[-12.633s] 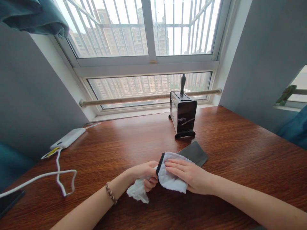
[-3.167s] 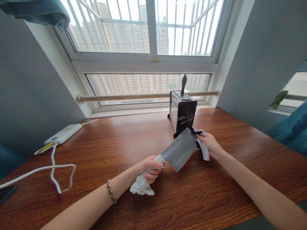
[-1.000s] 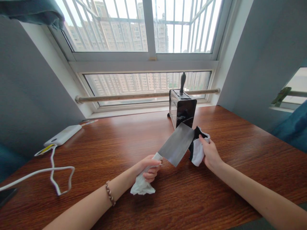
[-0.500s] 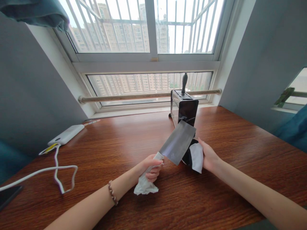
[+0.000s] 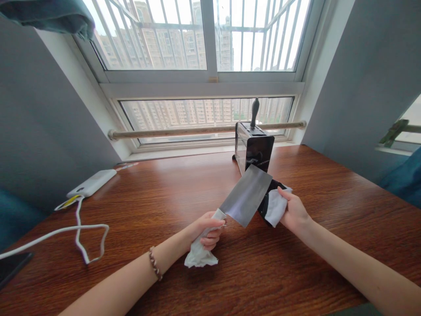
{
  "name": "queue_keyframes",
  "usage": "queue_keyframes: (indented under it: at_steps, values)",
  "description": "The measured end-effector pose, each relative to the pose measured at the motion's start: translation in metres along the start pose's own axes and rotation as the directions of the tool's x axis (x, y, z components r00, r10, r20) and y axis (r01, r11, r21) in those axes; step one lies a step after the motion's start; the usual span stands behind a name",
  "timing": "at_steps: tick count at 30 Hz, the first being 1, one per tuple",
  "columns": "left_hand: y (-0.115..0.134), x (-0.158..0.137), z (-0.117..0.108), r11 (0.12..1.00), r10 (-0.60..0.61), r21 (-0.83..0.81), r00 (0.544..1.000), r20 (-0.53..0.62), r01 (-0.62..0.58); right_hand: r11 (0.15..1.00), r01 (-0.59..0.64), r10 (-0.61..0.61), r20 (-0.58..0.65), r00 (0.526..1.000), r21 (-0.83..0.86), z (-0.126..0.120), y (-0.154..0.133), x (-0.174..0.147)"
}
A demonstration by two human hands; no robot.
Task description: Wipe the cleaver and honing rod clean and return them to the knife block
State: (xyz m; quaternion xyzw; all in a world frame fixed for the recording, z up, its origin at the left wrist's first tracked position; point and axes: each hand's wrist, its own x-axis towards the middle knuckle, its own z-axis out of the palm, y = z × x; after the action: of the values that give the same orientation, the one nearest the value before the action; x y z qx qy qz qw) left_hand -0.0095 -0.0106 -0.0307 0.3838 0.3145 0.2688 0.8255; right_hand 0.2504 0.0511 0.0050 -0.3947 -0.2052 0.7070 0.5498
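Note:
My left hand [image 5: 210,230] is closed around the handle of a cleaver [image 5: 247,195], with crumpled white tissue [image 5: 201,256] about the grip. The broad blade tilts up to the right above the table. In my right hand [image 5: 294,213] is a black-and-white cloth [image 5: 276,206], pinched by the thumb and fingers at the blade's right side. Part of the cloth lies behind the blade, so I cannot tell how far they touch. Just beyond the blade stands a knife block [image 5: 259,151] with a dark-handled tool [image 5: 254,113] upright in its top.
On the wooden table [image 5: 164,188], a white power bank [image 5: 92,183] with a looped white cable [image 5: 79,232] lies at the left. A dark flat device [image 5: 15,267] sits at the left edge. Behind the table, a horizontal rail [image 5: 174,131] crosses the window.
My right hand has moved the cloth a little right and up along the blade's edge, showing more of the white side. My left hand and the cleaver have hardly moved.

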Motion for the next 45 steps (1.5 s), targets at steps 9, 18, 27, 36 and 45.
queue_keyframes:
  at_steps: [9,18,27,36,45]
  values:
    - [0.000,0.001,0.003,1.000,-0.020,0.023,1.000,-0.016,0.021,0.192,0.750,-0.646,0.493,0.583,-0.633,-0.019,0.000,-0.004]
    - [0.000,0.000,0.005,0.999,-0.009,0.048,0.999,-0.054,0.011,-0.209,0.966,0.384,0.896,0.222,-0.150,-0.013,0.028,-0.031]
    - [0.002,-0.001,0.009,0.996,-0.026,0.087,0.999,-0.023,0.028,-0.522,0.700,-0.110,0.853,0.511,-0.487,-0.027,0.016,-0.006]
    - [-0.003,-0.002,0.012,0.988,-0.013,0.154,0.999,-0.030,0.018,-0.476,0.874,0.248,0.938,0.242,-0.100,-0.017,0.033,-0.026]
    - [-0.003,-0.001,0.013,0.984,-0.018,0.179,1.000,-0.022,0.022,-0.553,0.807,0.162,0.923,0.348,-0.207,-0.019,0.028,-0.016]
